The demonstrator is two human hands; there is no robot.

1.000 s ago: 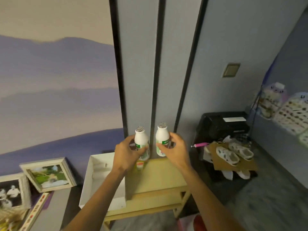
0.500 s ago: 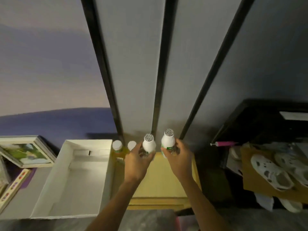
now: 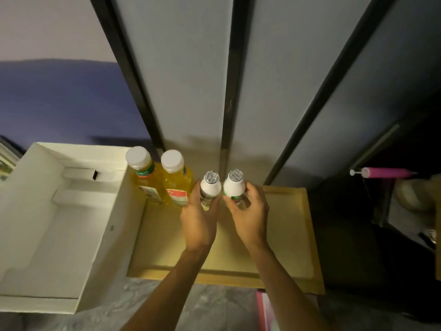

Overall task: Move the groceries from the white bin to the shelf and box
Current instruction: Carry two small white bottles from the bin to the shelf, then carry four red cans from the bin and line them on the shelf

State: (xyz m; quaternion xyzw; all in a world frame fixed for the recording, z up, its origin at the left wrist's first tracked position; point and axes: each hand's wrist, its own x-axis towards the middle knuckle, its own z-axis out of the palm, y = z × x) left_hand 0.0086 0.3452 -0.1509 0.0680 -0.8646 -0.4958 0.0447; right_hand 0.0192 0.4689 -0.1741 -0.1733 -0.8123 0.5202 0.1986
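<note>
My left hand [image 3: 199, 218] grips a small white foil-capped bottle [image 3: 210, 187], and my right hand [image 3: 249, 215] grips a second one [image 3: 235, 186]. Both bottles stand upright, side by side, at the back of the wooden shelf top [image 3: 281, 235]. Whether their bases touch the shelf is hidden by my fingers. Two yellow juice bottles with white caps [image 3: 145, 177] [image 3: 176, 180] stand just left of them on the shelf. The white box [image 3: 57, 211] lies open to the left of the shelf, with nothing visible inside.
Grey wall panels with black strips rise right behind the shelf. A dark unit [image 3: 381, 211] stands to the right, with a pink tube [image 3: 384, 172] lying by it. Grey floor [image 3: 214, 304] lies below the shelf's front edge.
The view has tilted further down and closer to the shelf. Both hands have stayed on their white bottles, beside the yellow bottles, which now show fully.
</note>
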